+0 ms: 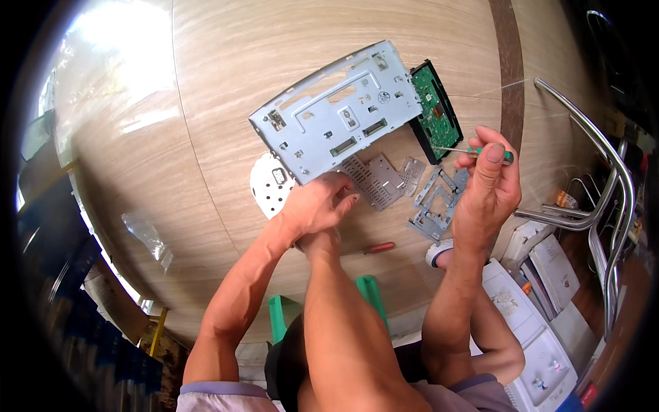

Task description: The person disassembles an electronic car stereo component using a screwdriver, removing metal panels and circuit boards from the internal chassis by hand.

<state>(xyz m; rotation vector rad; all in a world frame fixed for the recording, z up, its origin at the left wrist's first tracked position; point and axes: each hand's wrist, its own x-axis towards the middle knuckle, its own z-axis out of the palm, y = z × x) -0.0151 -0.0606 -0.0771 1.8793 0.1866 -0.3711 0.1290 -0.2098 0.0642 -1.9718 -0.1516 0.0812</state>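
A large grey metal panel [343, 113] with slots and cut-outs sits tilted in front of me. My left hand [319, 202] is closed at its lower edge, above my lower leg; part of the grip is hidden. My right hand [491, 175] is closed round a screwdriver [506, 157] with a green handle. Its thin shaft points left, its tip close to the lower end of a green circuit board [437, 113] in a black frame. This board adjoins the panel's right side.
Perforated metal plates [377, 182] and a grey metal bracket [436, 202] lie on the floor. A red-handled screwdriver [379, 248] lies nearer me. My white clog [266, 189] is by the panel's left corner. Chrome tubing [611, 178] stands at right; a clear plastic bag [147, 237] lies left.
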